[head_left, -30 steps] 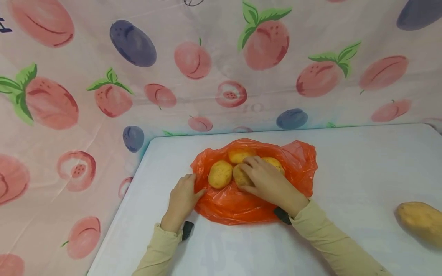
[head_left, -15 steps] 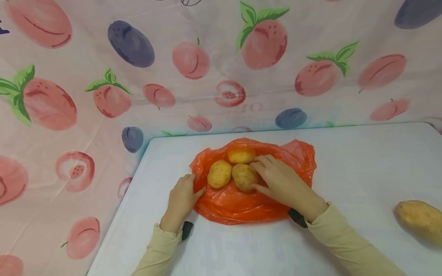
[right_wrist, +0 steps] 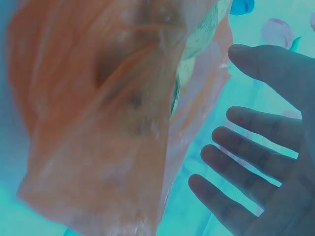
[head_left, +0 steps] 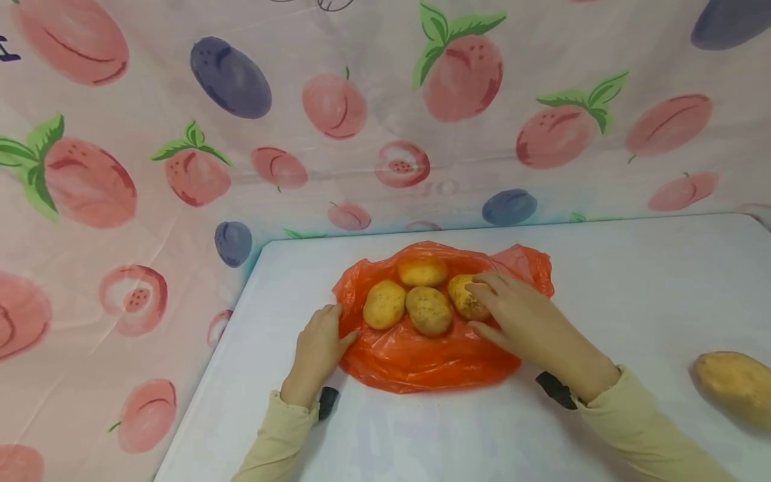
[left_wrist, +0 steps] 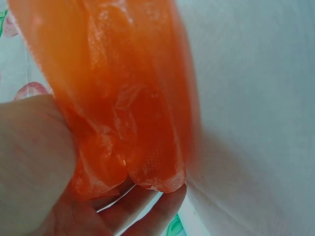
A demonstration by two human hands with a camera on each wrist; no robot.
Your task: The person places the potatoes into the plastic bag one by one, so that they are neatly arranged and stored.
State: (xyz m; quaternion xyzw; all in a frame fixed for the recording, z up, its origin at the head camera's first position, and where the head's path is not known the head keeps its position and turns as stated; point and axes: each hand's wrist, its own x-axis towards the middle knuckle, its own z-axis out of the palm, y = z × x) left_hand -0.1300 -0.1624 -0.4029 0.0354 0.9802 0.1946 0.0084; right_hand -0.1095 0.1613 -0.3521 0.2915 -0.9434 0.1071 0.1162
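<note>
An orange plastic bag [head_left: 415,365] lies spread in the head view, its mouth toward me, with several potatoes [head_left: 384,304] in it. At the bag's left edge my left hand [head_left: 316,348] grips the film; in the left wrist view the orange plastic [left_wrist: 133,108] passes between thumb and fingers. My right hand [head_left: 530,321] is over the bag's right side, its fingertips at the rightmost potato [head_left: 466,296] and partly covering it. In the right wrist view the right hand [right_wrist: 275,152] has its fingers spread and nothing in its grasp, beside the bag [right_wrist: 98,123].
A larger, elongated potato [head_left: 735,388] lies on the white table [head_left: 614,294] at the far right. A fruit-printed cloth [head_left: 361,167] hangs behind and to the left of the table. Dark bands [head_left: 327,403] show at both wrists.
My right hand has moved right, off the middle potato to the rightmost one. The middle potato, half covered before, shows fully now. The left hand stays at the bag's left edge.
</note>
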